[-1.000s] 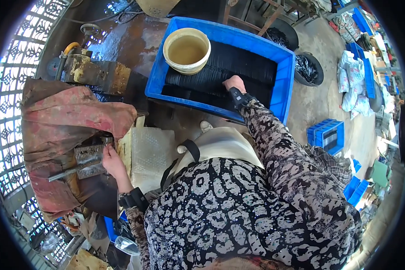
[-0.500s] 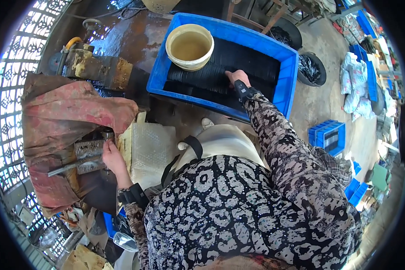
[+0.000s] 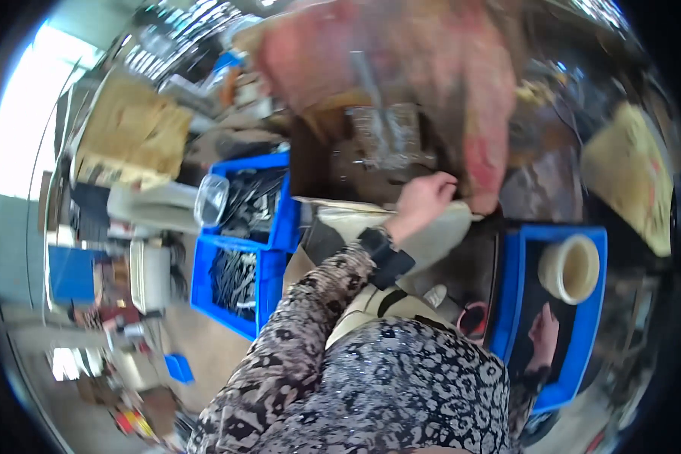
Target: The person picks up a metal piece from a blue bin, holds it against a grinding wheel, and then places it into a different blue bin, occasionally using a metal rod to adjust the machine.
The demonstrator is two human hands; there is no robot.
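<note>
Blue crate (image 3: 509,295) holds a bucket (image 3: 550,271) near the right hand (image 3: 543,334).

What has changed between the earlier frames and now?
The view has swung left: the pink-stained cloth went from the left side to the top centre, and the blue tub from the top to the right. The left hand now shows near the middle, close to the cloth's hanging edge; blur hides whether it grips anything. The right hand stays over the tub, and the bucket still stands in it.
</note>
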